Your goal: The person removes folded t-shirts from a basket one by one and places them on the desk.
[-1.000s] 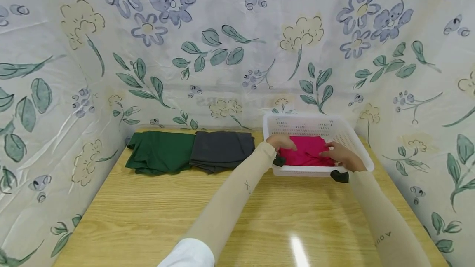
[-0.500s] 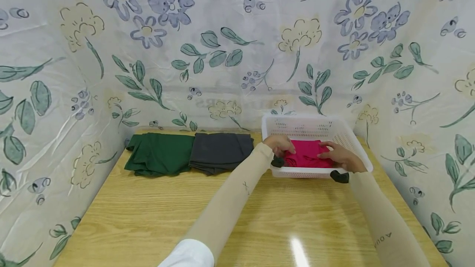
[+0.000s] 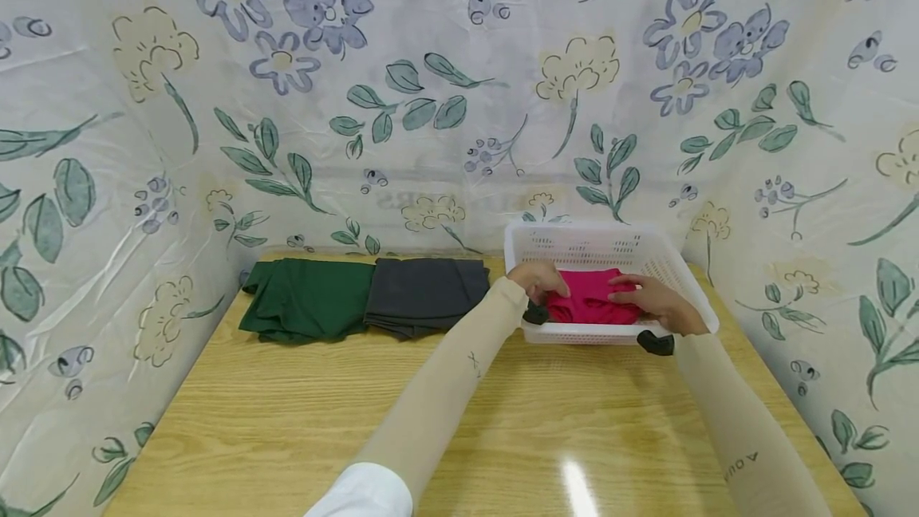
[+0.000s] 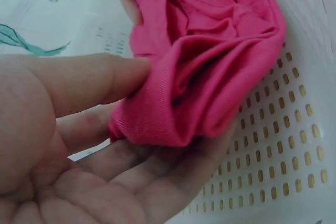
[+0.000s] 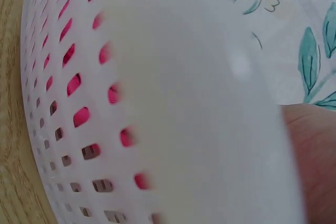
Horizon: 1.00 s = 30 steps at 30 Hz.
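Note:
A bright pink folded garment (image 3: 592, 294) lies inside the white plastic basket (image 3: 585, 333) at the back right of the table. My left hand (image 3: 537, 281) reaches over the basket's left side and pinches the garment's near end. In the left wrist view, thumb and fingers (image 4: 100, 80) hold a stitched edge of the pink fabric (image 4: 210, 72). My right hand (image 3: 656, 301) is over the right part of the basket, its fingertips on the garment. Its thumb and a finger grip the far end at the top of the left wrist view. The basket wall mostly hides it in the right wrist view.
A folded green cloth (image 3: 309, 297) and a folded dark grey cloth (image 3: 427, 294) lie side by side left of the basket. The wooden table (image 3: 323, 413) meets a floral-printed sheet (image 3: 431, 142) at the back and sides.
The left end of the pink garment has been gathered inward and its folds have shifted. My right fingers have moved slightly left over it. The green and grey cloths stay in place.

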Available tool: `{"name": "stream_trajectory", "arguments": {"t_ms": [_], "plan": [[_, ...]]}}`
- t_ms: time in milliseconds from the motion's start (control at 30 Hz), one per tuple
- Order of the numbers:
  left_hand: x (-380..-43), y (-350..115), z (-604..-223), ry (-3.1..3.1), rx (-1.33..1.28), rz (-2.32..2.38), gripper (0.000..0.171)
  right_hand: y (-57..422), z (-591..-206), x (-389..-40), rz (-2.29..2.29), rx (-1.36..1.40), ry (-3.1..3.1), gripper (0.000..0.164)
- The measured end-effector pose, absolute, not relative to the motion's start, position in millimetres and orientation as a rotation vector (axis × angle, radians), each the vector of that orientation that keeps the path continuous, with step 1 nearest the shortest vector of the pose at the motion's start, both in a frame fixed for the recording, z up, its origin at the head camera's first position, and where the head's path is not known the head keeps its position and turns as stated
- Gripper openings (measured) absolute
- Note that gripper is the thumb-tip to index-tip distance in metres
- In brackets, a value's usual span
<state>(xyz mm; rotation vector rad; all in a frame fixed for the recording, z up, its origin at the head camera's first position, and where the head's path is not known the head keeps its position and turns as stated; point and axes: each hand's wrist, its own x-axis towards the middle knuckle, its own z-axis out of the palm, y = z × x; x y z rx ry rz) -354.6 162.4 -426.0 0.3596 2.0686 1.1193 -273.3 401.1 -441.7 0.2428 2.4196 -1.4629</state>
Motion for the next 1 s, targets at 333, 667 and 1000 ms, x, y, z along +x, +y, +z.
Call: {"name": "stream_trajectory", "arguments": {"t_ms": [333, 667, 1000], "plan": [[-350.2, 159.6, -422.6, 2.333, 0.449, 1.173, 0.012, 402.9, -437.7, -269.6, -1.479, 0.197, 2.538, 0.056], [-350.7, 147.6, -410.1, 2.342, 0.499, 1.330, 0.017, 404.8, -428.9, -269.5, -1.482, 0.124, 2.658, 0.058], [-350.6, 135.0, -404.7, 2.378, 0.557, 1.366, 0.026, 402.5, -420.5, -259.5, -1.521, 0.066, 2.688, 0.063]]}}
